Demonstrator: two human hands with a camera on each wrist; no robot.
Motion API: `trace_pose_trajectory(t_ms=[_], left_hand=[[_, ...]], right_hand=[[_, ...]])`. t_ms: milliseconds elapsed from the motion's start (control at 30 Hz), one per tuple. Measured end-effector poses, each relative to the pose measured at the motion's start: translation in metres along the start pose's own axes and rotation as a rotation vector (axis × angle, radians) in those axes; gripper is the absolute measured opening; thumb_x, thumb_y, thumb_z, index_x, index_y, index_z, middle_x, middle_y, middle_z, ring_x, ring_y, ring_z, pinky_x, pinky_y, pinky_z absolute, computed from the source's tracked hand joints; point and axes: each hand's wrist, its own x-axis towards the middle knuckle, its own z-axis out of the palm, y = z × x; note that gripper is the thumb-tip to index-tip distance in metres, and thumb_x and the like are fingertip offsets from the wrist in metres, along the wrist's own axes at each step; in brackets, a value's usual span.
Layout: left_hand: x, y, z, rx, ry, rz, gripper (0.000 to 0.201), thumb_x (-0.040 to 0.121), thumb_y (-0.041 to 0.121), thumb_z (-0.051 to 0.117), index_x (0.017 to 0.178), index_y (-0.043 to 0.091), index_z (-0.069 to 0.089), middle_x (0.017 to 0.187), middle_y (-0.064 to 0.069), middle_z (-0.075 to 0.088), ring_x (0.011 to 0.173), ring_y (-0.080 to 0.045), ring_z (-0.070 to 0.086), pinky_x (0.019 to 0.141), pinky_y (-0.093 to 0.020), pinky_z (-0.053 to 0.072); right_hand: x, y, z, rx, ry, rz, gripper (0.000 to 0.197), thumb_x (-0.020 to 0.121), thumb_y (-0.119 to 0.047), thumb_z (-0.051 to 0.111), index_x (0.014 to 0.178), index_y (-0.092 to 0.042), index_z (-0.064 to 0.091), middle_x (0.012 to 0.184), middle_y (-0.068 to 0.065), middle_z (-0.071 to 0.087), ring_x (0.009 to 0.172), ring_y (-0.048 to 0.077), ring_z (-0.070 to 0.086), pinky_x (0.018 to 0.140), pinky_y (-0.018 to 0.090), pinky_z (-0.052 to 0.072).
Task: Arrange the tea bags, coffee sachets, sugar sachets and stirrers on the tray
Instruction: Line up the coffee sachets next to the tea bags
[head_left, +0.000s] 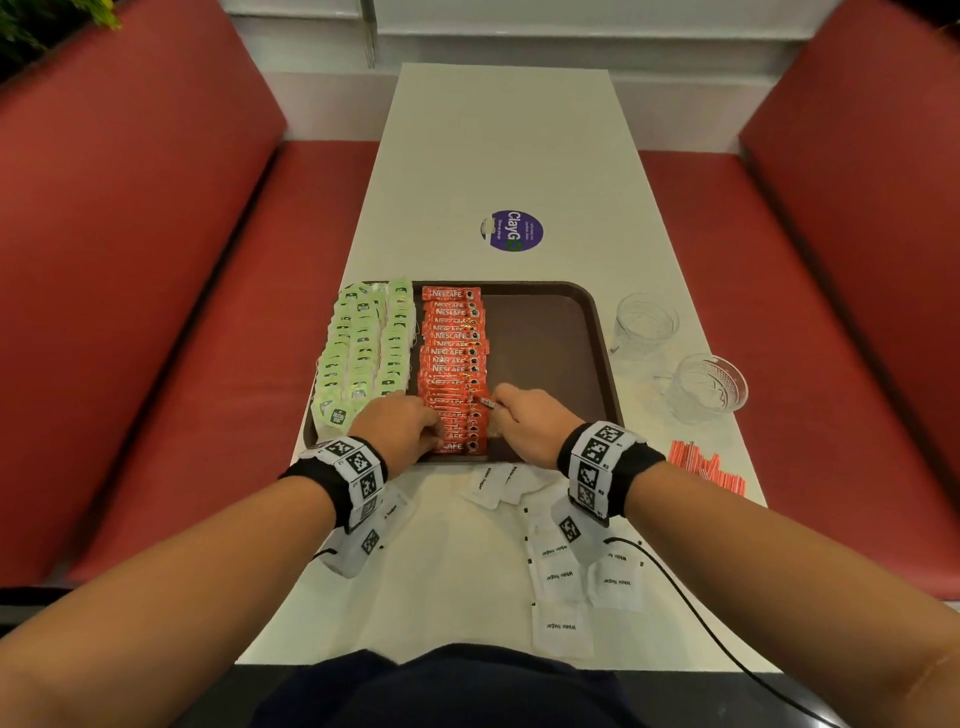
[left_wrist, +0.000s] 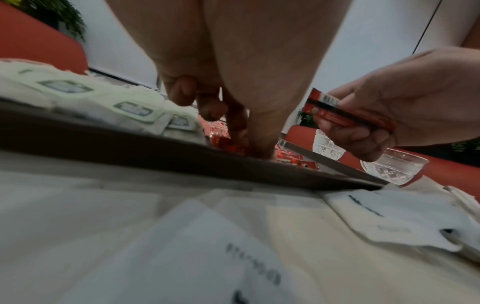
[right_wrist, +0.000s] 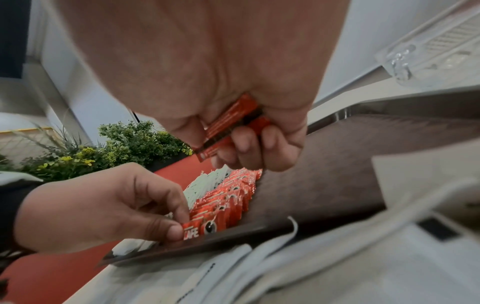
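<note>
A brown tray (head_left: 550, 332) lies on the white table. Green tea bags (head_left: 363, 343) fill its left side in rows, and red coffee sachets (head_left: 454, 358) form an overlapping column beside them. My left hand (head_left: 402, 428) pinches the nearest coffee sachet (right_wrist: 200, 228) of that column at the tray's near edge. My right hand (head_left: 530, 418) grips a few coffee sachets (right_wrist: 231, 125) just above the tray, right of the column; they show again (left_wrist: 345, 112) in the left wrist view. White sugar sachets (head_left: 558, 566) lie loose on the table near me. Red stirrers (head_left: 704, 467) lie at the right edge.
Two clear glass cups (head_left: 644, 322) (head_left: 709, 387) stand right of the tray. A purple round sticker (head_left: 511, 230) marks the table further off. Red bench seats (head_left: 171, 312) flank the table. A black cable (head_left: 691, 608) runs from my right wrist.
</note>
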Motion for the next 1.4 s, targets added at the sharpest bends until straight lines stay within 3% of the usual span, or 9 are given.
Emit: trace_pose_trajectory(t_ms=[133,333,533,667,867,1067,1167,1267,1400], left_hand=[[0.005,0.004,0.0,0.054,0.022,-0.012,0.018,0.089,0.042,0.065,0.102,0.031,0.071,0.104,0.005,0.063,0.101,-0.018,0.056,0.087,-0.036,0.049],[0.006,0.007,-0.018,-0.192,-0.007,0.033,0.045,0.075,0.048,0.08,0.113,0.034,0.06,0.098,0.015,0.059,0.087,-0.006,0.054,0.073,-0.024,0.041],[0.004,0.011,-0.029,-0.307,-0.015,0.05,0.031,0.098,0.049,0.051,0.093,0.024,0.07,0.078,0.006,0.067,0.073,-0.013,0.061,0.068,-0.032,0.05],[0.0,0.005,-0.028,-0.317,-0.02,0.017,0.021,0.093,0.041,0.063,0.101,0.023,0.071,0.075,0.011,0.061,0.07,-0.011,0.058,0.063,-0.026,0.043],[-0.008,-0.005,-0.017,-0.148,-0.024,-0.01,0.017,0.092,0.037,0.064,0.104,0.027,0.07,0.084,0.012,0.06,0.08,-0.012,0.058,0.066,-0.024,0.037],[-0.01,-0.003,-0.003,-0.034,0.01,0.021,0.028,0.094,0.043,0.061,0.117,0.032,0.071,0.11,0.005,0.064,0.103,-0.02,0.054,0.088,-0.037,0.046],[-0.008,0.0,0.001,-0.024,0.012,-0.039,0.025,0.09,0.045,0.066,0.111,0.034,0.071,0.102,0.008,0.067,0.099,-0.017,0.055,0.087,-0.035,0.047],[-0.006,-0.003,-0.001,-0.107,0.035,-0.13,0.018,0.082,0.044,0.075,0.09,0.033,0.065,0.087,0.01,0.064,0.094,-0.014,0.054,0.084,-0.035,0.047],[-0.004,-0.005,-0.006,-0.029,-0.02,-0.085,0.017,0.085,0.045,0.071,0.091,0.03,0.067,0.094,0.008,0.061,0.096,-0.015,0.052,0.084,-0.035,0.045]], right_hand=[[0.004,0.006,0.005,-0.121,-0.002,-0.057,0.028,0.106,-0.031,0.038,0.104,-0.016,0.061,0.094,0.004,0.067,0.084,0.024,0.061,0.078,0.037,0.051],[0.01,0.003,0.011,-0.125,-0.069,-0.044,0.025,0.106,-0.035,0.04,0.096,-0.019,0.056,0.09,0.002,0.063,0.082,0.023,0.06,0.077,0.038,0.051],[0.015,-0.009,0.018,-0.09,-0.05,-0.096,0.025,0.101,-0.039,0.042,0.098,-0.018,0.054,0.092,0.002,0.061,0.081,0.021,0.059,0.074,0.039,0.051],[0.015,-0.016,0.018,-0.018,-0.048,-0.074,0.017,0.098,-0.028,0.044,0.107,-0.017,0.053,0.1,0.002,0.06,0.088,0.021,0.058,0.079,0.04,0.052],[0.016,-0.006,0.013,-0.229,-0.099,0.103,0.014,0.094,-0.019,0.046,0.106,-0.017,0.054,0.109,0.005,0.059,0.094,0.025,0.06,0.085,0.04,0.053],[0.017,-0.002,0.019,-0.378,-0.176,0.176,0.022,0.095,-0.023,0.049,0.115,-0.018,0.058,0.107,0.004,0.059,0.093,0.025,0.062,0.085,0.039,0.055],[0.019,-0.004,0.02,-0.397,-0.186,0.178,0.022,0.093,-0.02,0.049,0.113,-0.017,0.058,0.105,0.005,0.059,0.092,0.027,0.061,0.084,0.04,0.055],[0.021,-0.007,0.021,-0.417,-0.206,0.186,0.024,0.092,-0.019,0.05,0.115,-0.017,0.057,0.107,0.005,0.062,0.092,0.027,0.062,0.084,0.04,0.055],[0.021,-0.009,0.02,-0.419,-0.213,0.186,0.025,0.094,-0.022,0.049,0.118,-0.018,0.055,0.108,0.004,0.063,0.093,0.025,0.063,0.086,0.041,0.056]])
